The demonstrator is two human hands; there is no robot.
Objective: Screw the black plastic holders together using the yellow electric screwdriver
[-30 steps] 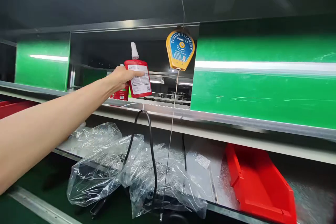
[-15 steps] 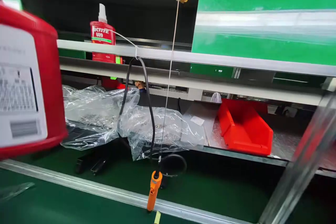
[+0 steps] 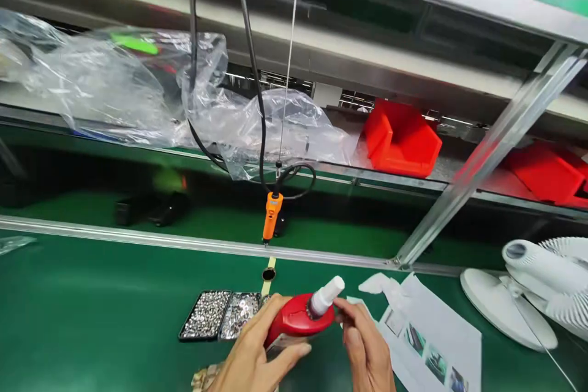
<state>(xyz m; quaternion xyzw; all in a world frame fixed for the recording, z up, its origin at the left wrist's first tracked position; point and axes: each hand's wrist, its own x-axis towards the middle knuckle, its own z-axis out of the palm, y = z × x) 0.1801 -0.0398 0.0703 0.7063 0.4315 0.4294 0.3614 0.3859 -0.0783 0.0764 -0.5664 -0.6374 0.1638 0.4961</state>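
A red plastic bottle with a white nozzle cap leans to the right above the green bench. My left hand is wrapped round its body, thumb along the near side. Beside the cap, my right hand has its fingers loosely bent and apart. Whether its fingertip touches the bottle is hard to tell. Left of the hands lie two shallow trays of small shiny metal parts, a black one and another. Behind the bottle is a round dark-faced dial on a yellow strip.
An orange electric screwdriver hangs on a cord above the bench. Printed sheets and a white fan are on the right. Clear plastic bags and a red bin stand on the shelf. A metal post slants at right.
The view has tilted down to the bench. A red bottle that loomed close at the left edge is now low in the middle, in my left hand. Both hands have come into view.
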